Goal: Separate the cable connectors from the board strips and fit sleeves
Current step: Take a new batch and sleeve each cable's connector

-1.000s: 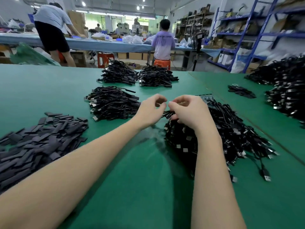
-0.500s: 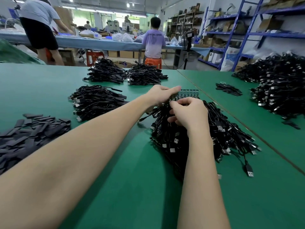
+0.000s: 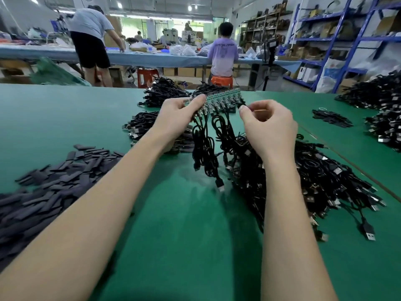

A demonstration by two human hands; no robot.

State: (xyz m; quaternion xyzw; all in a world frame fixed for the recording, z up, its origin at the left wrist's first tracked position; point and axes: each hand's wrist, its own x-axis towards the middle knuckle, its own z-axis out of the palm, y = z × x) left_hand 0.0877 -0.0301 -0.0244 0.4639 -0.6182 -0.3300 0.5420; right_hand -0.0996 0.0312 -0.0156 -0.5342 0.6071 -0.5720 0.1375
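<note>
- The narrow green board strip [image 3: 219, 98], with its row of small connectors, is gripped at its left end by the left hand [image 3: 180, 118]; the thumb is curled over the top edge and the fingers are closed underneath.
- The right hand [image 3: 268, 124] is held just beside the right end of the strip. Its thumb and forefinger are brought together in a pinch at the last connector, but whether something is really held between them cannot be told.
- A change is seen against half a second ago: the strip was then lying low on the heap, half covered by both hands, and now it is lifted clear above the green table mat [image 3: 184, 224] — a new strip has been taken up, so the separating step can begin.
- Thin black cables [image 3: 204, 148] are hanging from the strip in loops, and one plug at the bottom nearly reaches the mat.
- Under the right wrist the large heap of black cables with metal plugs [image 3: 314, 181] is spread.
- The pile of flat dark grey sleeves [image 3: 43, 192] is lying well apart at the left — it is judged that no sleeve is fitted yet.
- Smaller cable bundles [image 3: 141, 127] are placed behind the left hand.
</note>
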